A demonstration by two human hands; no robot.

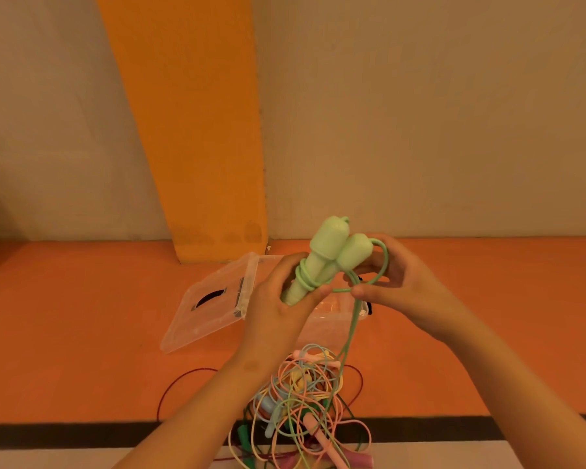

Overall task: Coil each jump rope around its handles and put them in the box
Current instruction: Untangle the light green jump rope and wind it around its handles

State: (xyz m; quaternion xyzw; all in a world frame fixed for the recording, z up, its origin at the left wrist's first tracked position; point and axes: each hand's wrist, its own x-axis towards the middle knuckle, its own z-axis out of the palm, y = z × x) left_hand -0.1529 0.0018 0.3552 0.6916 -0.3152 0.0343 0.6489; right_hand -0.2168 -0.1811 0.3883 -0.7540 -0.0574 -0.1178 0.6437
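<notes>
Green handles (332,255): two of them, side by side, held up in the air over the box, with the thick ends up.
Green rope (351,319): a few turns lie around the narrow part of the handles. One loop goes to the right, and the rest hangs down to the pile.
Left grip (278,309): my fingers are closed around the lower part of both handles, and the thumb is beside the turns.
Right grip (406,289): I pinch the loop of the green rope, just beside the handles.
Box (339,314): clear plastic, on the floor behind my hands and mostly hidden. I cannot tell what is inside.
Lid (210,299): clear, at the left side of the box.
Pile (305,394): pink, yellow, blue and green ropes, tangled together on the floor below my hands.
Floor (82,333): orange.
</notes>
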